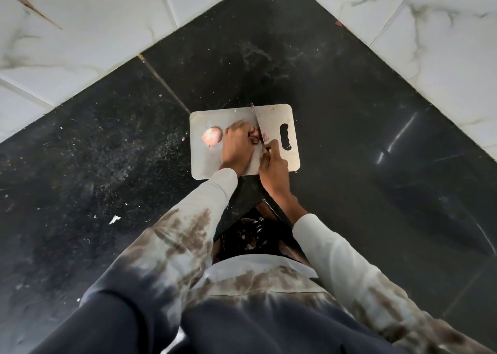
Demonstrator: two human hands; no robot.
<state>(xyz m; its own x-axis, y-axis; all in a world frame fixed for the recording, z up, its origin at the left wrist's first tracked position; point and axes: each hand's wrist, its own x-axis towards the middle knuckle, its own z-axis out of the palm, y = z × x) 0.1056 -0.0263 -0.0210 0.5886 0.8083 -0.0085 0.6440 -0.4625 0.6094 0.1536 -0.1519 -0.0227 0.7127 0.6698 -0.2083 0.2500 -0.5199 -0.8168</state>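
Note:
A steel cutting board (277,112) lies on a black stone counter. My left hand (238,145) holds down a piece of red onion (254,134) near the board's middle, and my fingers hide most of it. My right hand (274,165) grips the handle of a knife (256,121). Its blade points away from me and rests against the onion piece. A peeled onion half (212,136) sits on the board's left side, just left of my left hand. A few small cut bits (266,137) lie right of the blade.
The black counter (349,111) fills a corner between white marble-tiled walls (80,30). Small scraps and peel bits (114,219) are scattered on the counter to the left. A dark bin or bag with peelings (247,235) shows below the counter's front edge.

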